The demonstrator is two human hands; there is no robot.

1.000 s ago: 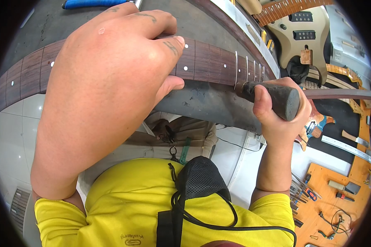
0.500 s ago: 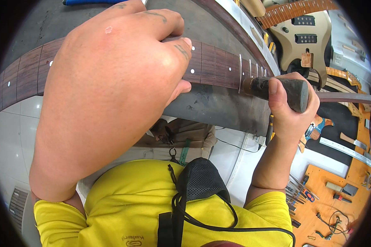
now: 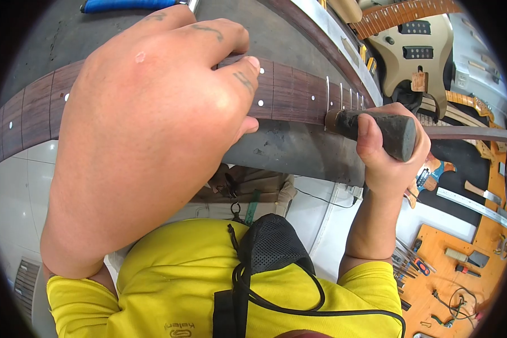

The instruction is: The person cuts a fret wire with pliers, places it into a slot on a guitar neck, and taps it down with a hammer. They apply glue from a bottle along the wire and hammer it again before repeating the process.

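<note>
A dark wooden fretboard (image 3: 298, 98) with white dots lies across a dark work surface (image 3: 298, 149). Over its left part, my left hand (image 3: 169, 79) is closed around the neck, thumb at the near edge and fingers curled toward the far side; the fingertips are partly hidden. My right hand (image 3: 391, 149) grips a dark, thick-headed tool (image 3: 386, 130). The tool's brownish end (image 3: 332, 119) is at the near edge of the fretboard, beside the leftmost of several upright metal frets (image 3: 328, 93). Slots without visible metal run across the board farther left.
A blue-handled tool (image 3: 127, 5) lies at the top left. Beyond the right hand are a pale guitar body (image 3: 419, 48), a long brown bar (image 3: 467, 133) and a metal ruler (image 3: 473, 207). Hand tools sit on an orange wooden board (image 3: 434, 287) at the lower right.
My right hand and the dark tool have shifted slightly left and toward my body. My left hand and the fretboard have moved a little in the view. Both grips look the same.
</note>
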